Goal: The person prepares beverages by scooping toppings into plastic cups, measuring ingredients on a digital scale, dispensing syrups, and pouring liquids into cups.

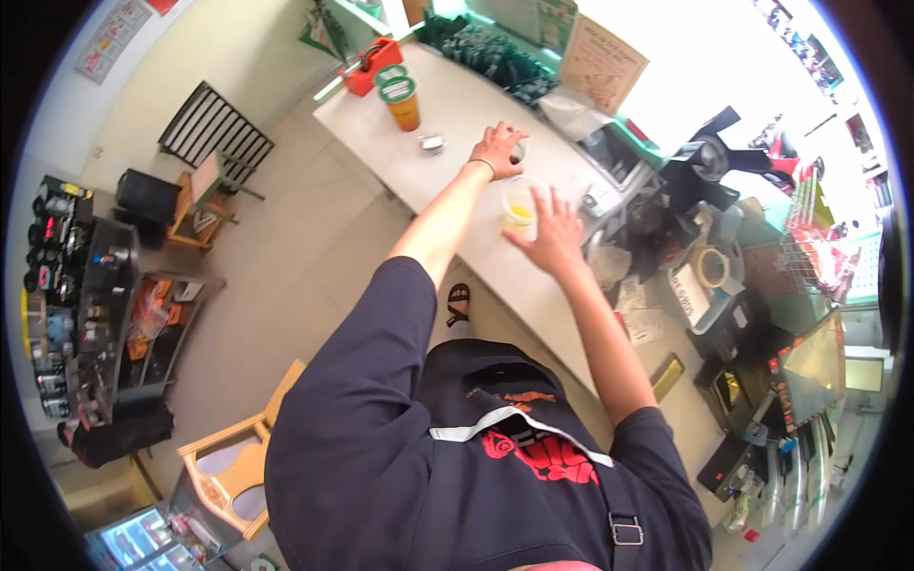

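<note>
Plastic cup (518, 202) stands just beside the right hand (555, 236)

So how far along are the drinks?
Looks done: the orange-filled cup with a green top and the green-topped cup behind it, both standing on the pale counter.
In hand: right hand at a clear plastic cup with yellow contents; left hand at a small clear container, grip unclear.
Probably left: filling and topping the yellow one, which shows no green top.

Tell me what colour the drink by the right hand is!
The drink looks yellow, best seen in the head view.
</note>
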